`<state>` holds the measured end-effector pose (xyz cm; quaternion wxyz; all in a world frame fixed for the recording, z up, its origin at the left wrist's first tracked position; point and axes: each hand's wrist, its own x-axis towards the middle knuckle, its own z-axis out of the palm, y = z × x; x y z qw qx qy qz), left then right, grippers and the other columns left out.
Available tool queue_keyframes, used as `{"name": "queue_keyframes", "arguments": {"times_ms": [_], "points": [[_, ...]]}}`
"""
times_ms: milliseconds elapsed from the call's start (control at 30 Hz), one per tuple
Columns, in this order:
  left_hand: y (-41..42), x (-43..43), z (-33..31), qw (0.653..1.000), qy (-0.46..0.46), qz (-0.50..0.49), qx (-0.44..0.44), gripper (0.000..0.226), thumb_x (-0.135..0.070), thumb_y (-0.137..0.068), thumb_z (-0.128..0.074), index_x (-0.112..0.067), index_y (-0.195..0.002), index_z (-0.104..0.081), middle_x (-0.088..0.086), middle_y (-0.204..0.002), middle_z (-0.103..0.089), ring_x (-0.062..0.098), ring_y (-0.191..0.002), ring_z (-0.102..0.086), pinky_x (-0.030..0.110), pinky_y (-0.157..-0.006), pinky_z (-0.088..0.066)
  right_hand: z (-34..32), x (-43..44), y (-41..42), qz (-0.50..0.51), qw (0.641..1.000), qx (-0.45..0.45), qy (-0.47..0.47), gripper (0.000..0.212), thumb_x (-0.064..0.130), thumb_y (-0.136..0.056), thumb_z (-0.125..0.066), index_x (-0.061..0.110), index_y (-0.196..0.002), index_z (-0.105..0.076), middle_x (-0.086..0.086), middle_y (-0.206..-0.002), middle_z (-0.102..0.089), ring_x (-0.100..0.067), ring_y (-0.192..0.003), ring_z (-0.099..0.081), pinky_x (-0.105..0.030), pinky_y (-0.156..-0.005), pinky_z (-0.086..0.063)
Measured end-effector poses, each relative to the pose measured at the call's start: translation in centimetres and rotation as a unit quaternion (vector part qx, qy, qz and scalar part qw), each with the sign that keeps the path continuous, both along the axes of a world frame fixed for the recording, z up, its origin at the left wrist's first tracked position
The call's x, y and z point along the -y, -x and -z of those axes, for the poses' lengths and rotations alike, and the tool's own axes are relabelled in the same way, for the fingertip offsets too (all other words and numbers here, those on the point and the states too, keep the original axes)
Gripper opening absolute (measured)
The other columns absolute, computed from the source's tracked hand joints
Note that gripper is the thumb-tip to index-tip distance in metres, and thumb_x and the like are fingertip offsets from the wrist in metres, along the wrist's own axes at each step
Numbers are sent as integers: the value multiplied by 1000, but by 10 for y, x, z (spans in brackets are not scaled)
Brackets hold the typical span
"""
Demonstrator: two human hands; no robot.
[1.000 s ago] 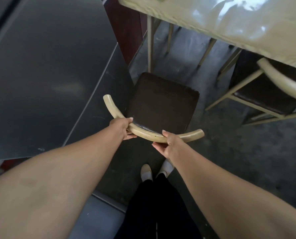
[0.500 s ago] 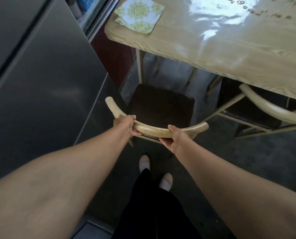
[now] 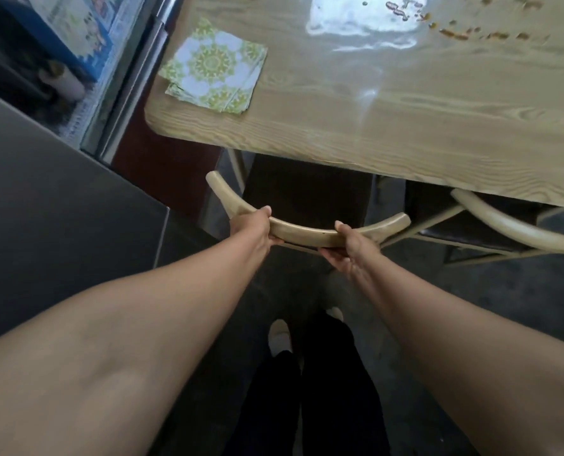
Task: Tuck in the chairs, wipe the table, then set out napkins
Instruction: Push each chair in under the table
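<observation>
A chair with a curved pale wooden backrest (image 3: 307, 232) and a dark seat (image 3: 307, 192) stands partly under the wooden table (image 3: 405, 126). My left hand (image 3: 252, 227) grips the backrest left of its middle. My right hand (image 3: 349, 246) holds it right of the middle. A stack of green and white patterned napkins (image 3: 213, 67) lies on the table's near left corner. Brown crumbs and spots (image 3: 455, 31) and a shiny patch (image 3: 356, 24) mark the tabletop at the far right.
A second chair (image 3: 504, 225) of the same kind sits tucked under the table to the right. A grey metal cabinet (image 3: 60, 209) fills the left side, close to the chair. Behind it, a shelf holds a blue box (image 3: 76, 31). My feet stand on dark floor (image 3: 471, 291).
The chair has slid forward with both hands on its backrest, so more of its seat is under the table. The view has risen, showing the napkins and more tabletop.
</observation>
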<state>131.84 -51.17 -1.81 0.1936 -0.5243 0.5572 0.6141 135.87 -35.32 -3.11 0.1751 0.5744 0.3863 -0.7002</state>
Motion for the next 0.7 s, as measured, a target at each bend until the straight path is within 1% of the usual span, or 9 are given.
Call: {"name": "queue_keyframes", "arguments": {"times_ms": [100,200,267,333,500,533,600,633,700], "points": [[31,-11,11,1000,-9,0,-13,52,-14,-86,-69,-2,-131,-47,17,-114,-58,40,-104,-63,54,-72,-59,10,-11,33,-6,1000,-19,-13,61,17,-84,-74,3,-134,-43,-25,-124,-59,-37,-99,-66,-42,-75,-59],[55,-20,23,1000,-10,-1,-17,50,-14,-86,-70,-1,-129,-50,19,-114,-60,38,-99,-65,51,-66,-60,19,-21,57,-13,999,-29,-19,44,15,-84,-74,2,-119,-50,-26,-121,-61,-34,-87,-66,-40,-72,-57],[69,-26,31,1000,-9,-2,-19,48,-16,-85,-71,0,-126,-52,19,-107,-62,36,-92,-67,48,-60,-61,25,-28,72,-10,999,-29,-16,34,14,-84,-74,3,-109,-53,-26,-120,-62,-35,-89,-65,-41,-74,-57],[77,-31,39,1000,-13,-5,-21,45,-16,-85,-71,2,-123,-54,19,-102,-63,36,-88,-67,46,-58,-61,31,-34,79,-7,999,-30,-19,32,13,-85,-73,2,-106,-52,-26,-120,-62,-35,-91,-65,-41,-74,-57],[79,-33,38,1000,-18,21,-4,45,-20,-88,-68,0,-124,-51,18,-109,-63,35,-92,-67,45,-62,-61,29,-46,81,-66,997,-27,0,28,14,-87,-70,1,-101,-50,-27,-120,-61,-39,-104,-65,-43,-78,-56],[82,-30,34,999,-30,42,4,44,-21,-89,-67,-2,-125,-50,17,-109,-63,33,-91,-66,45,-63,-61,26,-48,84,-87,996,-23,8,28,15,-89,-68,0,-105,-50,-26,-122,-60,-39,-105,-65,-42,-79,-56],[88,-25,27,996,-42,76,31,42,-25,-91,-63,-4,-126,-51,17,-111,-62,34,-97,-65,48,-65,-59,21,-51,91,-130,991,1,22,38,17,-92,-64,0,-122,-48,-24,-126,-59,-35,-101,-65,-41,-79,-55],[91,-24,26,995,-43,83,43,40,-27,-93,-61,-5,-126,-52,17,-112,-62,36,-101,-64,50,-65,-59,20,-52,94,-151,988,15,26,42,19,-94,-62,1,-129,-46,-22,-124,-60,-32,-93,-67,-40,-76,-55],[95,-23,26,995,-24,85,54,37,-29,-96,-56,-6,-125,-52,17,-113,-63,38,-102,-64,52,-63,-58,18,-51,96,-193,980,37,19,44,23,-95,-60,3,-132,-46,-20,-108,-64,-28,-74,-65,-39,-64,-60]]}}
